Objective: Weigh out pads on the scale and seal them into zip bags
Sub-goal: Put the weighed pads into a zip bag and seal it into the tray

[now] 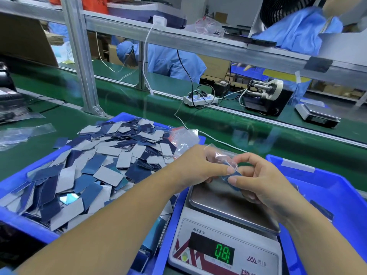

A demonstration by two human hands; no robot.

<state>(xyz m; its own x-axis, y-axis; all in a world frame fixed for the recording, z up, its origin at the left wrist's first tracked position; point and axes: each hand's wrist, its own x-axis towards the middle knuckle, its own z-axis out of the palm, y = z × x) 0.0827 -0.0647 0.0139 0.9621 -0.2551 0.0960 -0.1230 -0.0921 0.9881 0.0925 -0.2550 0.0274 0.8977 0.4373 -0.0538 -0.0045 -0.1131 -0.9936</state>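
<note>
Both hands meet above the steel pan of the scale (234, 203). The left hand (200, 167) pinches the upper edge of a small clear zip bag (224, 158) between thumb and fingers. The right hand (258, 179) grips the same bag from the other side, and its thumb presses on some blue pads (231, 180) that are at the mouth of the bag. How many pads are in this little bundle I cannot tell, because the fingers cover most of it. The bag and the bundle are held in the air over the pan, not resting on it.

The scale stands in front of the person, between two blue trays, and its green display (222, 253) shows digits that I read as 0.8, though the last mark is not clear. The left tray (17, 221) is full of loose pads (95, 165), some with the dark blue side up and others with the grey side up, in a disordered heap. At the far edge of this heap lies a pile of empty zip bags (185, 137). The right tray (337, 187) is just beside the scale. All stands on a green conveyor belt (228, 124). Behind it are a white power strip (199, 100) and a second scale (317, 115).
</note>
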